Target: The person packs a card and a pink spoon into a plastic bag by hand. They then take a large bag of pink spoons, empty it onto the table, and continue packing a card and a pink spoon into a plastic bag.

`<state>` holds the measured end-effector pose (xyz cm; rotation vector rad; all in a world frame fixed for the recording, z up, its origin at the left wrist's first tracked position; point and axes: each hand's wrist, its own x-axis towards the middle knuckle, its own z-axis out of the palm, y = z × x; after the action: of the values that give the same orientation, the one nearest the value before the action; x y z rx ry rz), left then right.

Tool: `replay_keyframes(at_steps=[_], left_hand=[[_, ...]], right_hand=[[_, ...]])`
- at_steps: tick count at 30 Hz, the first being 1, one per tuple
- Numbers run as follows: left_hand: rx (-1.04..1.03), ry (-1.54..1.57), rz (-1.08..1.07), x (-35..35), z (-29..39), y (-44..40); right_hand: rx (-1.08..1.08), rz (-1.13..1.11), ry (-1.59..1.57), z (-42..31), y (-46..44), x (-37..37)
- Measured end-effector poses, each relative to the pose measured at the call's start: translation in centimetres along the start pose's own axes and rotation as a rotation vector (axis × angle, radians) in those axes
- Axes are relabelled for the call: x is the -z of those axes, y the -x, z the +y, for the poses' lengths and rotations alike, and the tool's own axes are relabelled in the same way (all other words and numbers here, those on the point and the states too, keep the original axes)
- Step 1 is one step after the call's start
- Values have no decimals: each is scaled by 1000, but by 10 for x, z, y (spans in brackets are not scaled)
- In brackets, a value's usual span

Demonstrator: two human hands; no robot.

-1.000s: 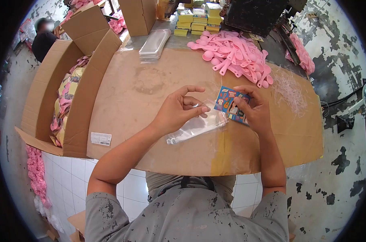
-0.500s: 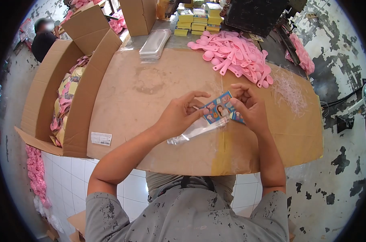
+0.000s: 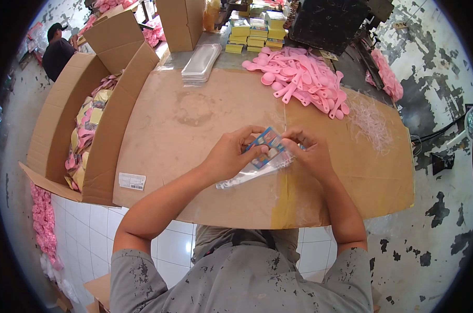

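Note:
A small printed card point(image 3: 268, 148), blue with colourful pictures, is pinched in my left hand point(image 3: 231, 154) between thumb and fingers. My right hand point(image 3: 310, 154) has its thumb and fingertips closed at the card's right edge. Clear plastic bags point(image 3: 241, 180) lie flat on the cardboard-covered table point(image 3: 194, 135) just below both hands. A sliver of blue shows by the right fingers; what it belongs to is mostly hidden.
A heap of pink plastic spoons point(image 3: 304, 78) lies beyond my right hand, beside shredded clear strips point(image 3: 372, 122). Stacked clear bags point(image 3: 201, 65) and card stacks point(image 3: 249, 34) stand at the back. An open carton point(image 3: 100, 156) holds packed items. Another person point(image 3: 59, 55) is far left.
The card has turned to a steeper angle and shifted slightly left in my left hand. My right hand has moved left and down, and the cards beneath it are now mostly covered.

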<state>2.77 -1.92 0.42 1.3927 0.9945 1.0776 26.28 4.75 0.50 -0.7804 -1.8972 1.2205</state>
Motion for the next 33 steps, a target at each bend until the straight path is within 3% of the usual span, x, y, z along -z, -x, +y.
replay_keyframes(at_steps=[3,7,10,12,14,17,20,26,33], left_hand=[[169,-56,14,0,18,5],[16,-131,21,2,0,2],[11,-155,27,2,-6,1],[35,-169,21,3,0,1],[26,-141,30,5,-4,0],[44,-139,16,3,2,0],[42,-164,8,4,-2,1],[26,-108,8,0,2,1],[27,-74,9,3,-4,-3]], right_hand=[[148,-108,114,-14,-1,-8],[201,-221,151,-11,-2,-1],[191,-65,165,0,-10,25],[230,195,480,4,-21,54],[39,450,468,21,-33,80],[136,513,845,69,-38,121],[52,444,749,99,-42,130],[50,291,863,71,-38,103],[31,40,728,26,-23,57]])
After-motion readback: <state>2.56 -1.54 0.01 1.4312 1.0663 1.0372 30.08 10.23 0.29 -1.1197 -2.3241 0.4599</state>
